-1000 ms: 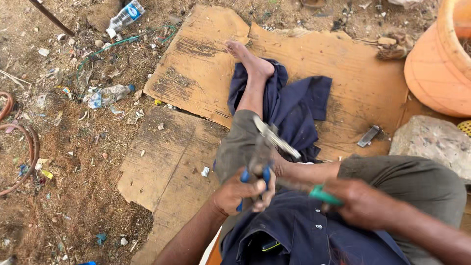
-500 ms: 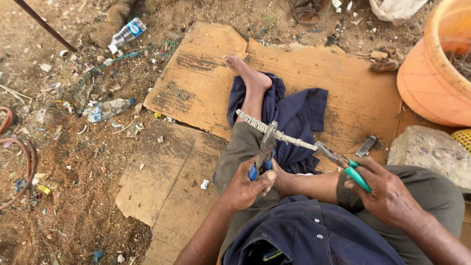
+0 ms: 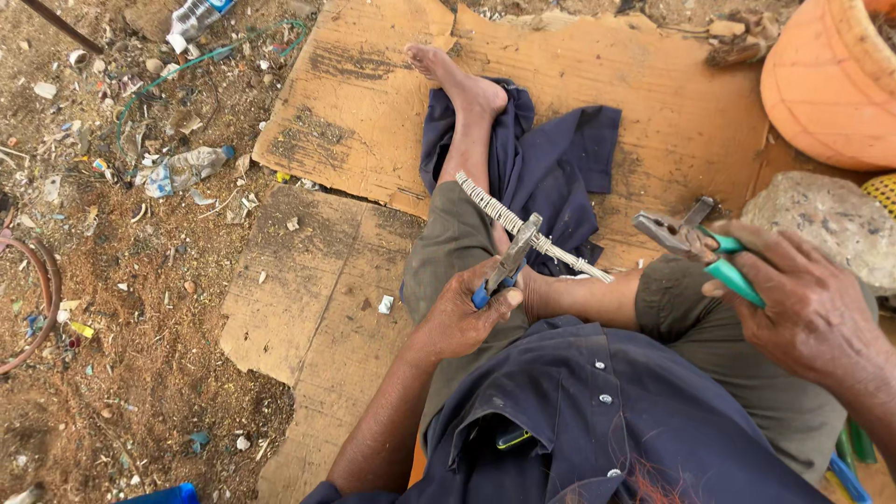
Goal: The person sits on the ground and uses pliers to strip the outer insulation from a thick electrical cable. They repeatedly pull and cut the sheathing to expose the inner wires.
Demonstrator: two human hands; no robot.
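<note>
Over worn cardboard (image 3: 355, 112), left hand (image 3: 457, 317) grips blue-handled pliers (image 3: 509, 266); right hand (image 3: 807, 308) holds green-handled pliers (image 3: 695, 245).

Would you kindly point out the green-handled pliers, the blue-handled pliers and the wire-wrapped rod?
green-handled pliers (image 3: 735, 271), head view, on the green grip.
blue-handled pliers (image 3: 516, 250), head view, on the metal head.
wire-wrapped rod (image 3: 485, 203), head view, on its upper stretch.

Left hand (image 3: 457, 317) clamps blue-handled pliers (image 3: 509, 266) on a wire-wrapped rod (image 3: 527, 227); right hand (image 3: 807, 308) holds green-handled pliers (image 3: 695, 245).

Littered dirt ground (image 3: 112, 373), flattened cardboard (image 3: 317, 308), daylight
</note>
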